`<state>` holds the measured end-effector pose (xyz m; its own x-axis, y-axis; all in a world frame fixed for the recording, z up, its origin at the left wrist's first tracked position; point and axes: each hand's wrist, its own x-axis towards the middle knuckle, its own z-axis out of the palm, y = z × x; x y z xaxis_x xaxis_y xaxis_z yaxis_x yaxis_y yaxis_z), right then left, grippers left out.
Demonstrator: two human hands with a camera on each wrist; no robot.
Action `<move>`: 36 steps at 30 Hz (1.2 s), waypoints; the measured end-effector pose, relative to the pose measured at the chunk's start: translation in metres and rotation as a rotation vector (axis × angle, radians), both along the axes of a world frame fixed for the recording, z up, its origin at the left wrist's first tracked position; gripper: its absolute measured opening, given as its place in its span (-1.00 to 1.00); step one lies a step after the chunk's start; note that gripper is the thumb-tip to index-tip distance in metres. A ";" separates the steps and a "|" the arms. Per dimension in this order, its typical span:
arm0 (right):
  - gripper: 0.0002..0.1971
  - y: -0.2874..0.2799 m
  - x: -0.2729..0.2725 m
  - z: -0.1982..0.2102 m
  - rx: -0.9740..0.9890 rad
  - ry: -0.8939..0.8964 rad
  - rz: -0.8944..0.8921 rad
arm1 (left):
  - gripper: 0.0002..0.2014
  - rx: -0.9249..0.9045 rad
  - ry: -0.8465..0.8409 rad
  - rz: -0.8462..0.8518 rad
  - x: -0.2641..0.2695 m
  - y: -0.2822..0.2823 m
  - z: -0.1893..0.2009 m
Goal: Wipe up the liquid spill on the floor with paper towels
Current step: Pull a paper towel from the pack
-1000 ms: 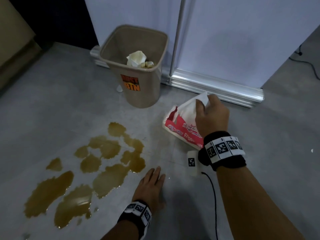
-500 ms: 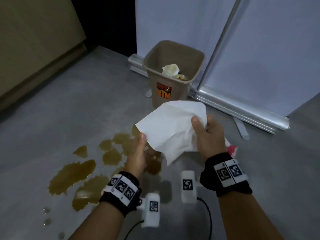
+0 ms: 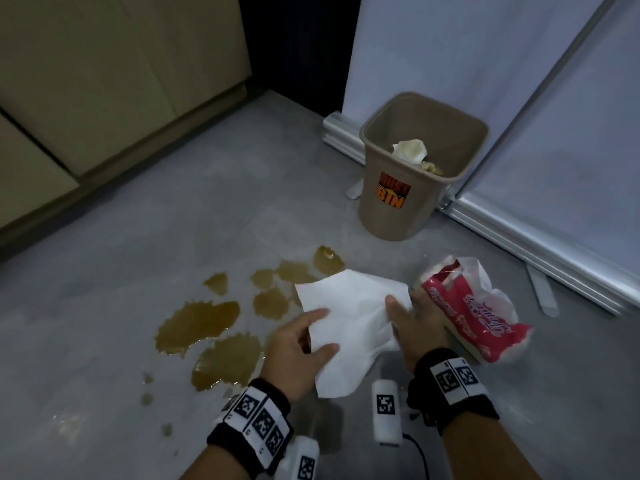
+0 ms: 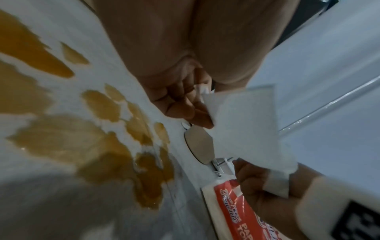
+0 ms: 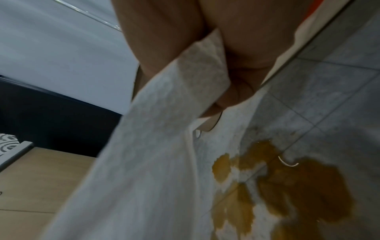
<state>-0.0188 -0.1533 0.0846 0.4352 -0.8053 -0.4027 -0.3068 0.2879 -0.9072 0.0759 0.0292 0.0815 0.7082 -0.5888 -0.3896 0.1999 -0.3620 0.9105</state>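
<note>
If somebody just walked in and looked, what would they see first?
Probably the brown spill, spread in puddles over the grey floor on the left. Next, the white paper towel held above the floor, gripped by the left hand and the right hand. Behind them stands a tan bin with crumpled paper inside, and a red towel pack lies on the right.

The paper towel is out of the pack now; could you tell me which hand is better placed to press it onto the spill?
Probably the left hand: it already holds the paper towel on the side nearest the spill, while the right hand holds the far edge.
</note>
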 end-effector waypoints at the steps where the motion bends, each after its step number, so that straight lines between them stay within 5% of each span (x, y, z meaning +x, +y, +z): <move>1: -0.65 -0.001 -0.002 -0.003 0.025 0.027 0.027 | -0.59 0.052 -0.033 0.004 0.002 0.003 0.000; 5: -0.04 -0.011 -0.015 0.002 0.029 0.100 0.336 | -0.85 0.169 -0.089 0.054 0.015 0.015 -0.001; 8: 0.05 -0.012 -0.020 0.006 0.013 0.125 0.653 | -0.74 0.183 -0.028 0.035 0.025 0.022 0.000; 11: -0.31 -0.010 -0.018 -0.001 -0.101 0.260 0.776 | -0.58 0.241 0.009 -0.053 0.031 0.027 -0.006; 14: -0.85 -0.004 -0.013 -0.006 -0.254 0.433 0.814 | -0.82 0.311 -0.091 -0.084 0.033 0.029 -0.007; 15: -0.95 -0.003 -0.012 -0.005 -0.306 0.483 0.821 | -0.88 0.323 -0.115 -0.094 0.032 0.029 -0.006; 18: -0.85 -0.002 -0.011 -0.007 -0.438 0.504 0.838 | -0.81 0.333 -0.217 -0.070 0.029 0.029 -0.007; 21: -0.83 -0.007 -0.013 -0.008 -0.392 0.313 0.760 | -0.87 0.288 -0.286 -0.023 0.031 0.031 -0.010; 25: -0.85 -0.011 -0.006 -0.011 -0.306 0.251 0.573 | -0.88 0.221 -0.203 -0.014 0.031 0.028 -0.011; 36: -0.71 0.008 0.012 -0.033 -0.456 0.566 0.409 | -0.69 0.169 0.106 0.105 0.028 0.018 -0.018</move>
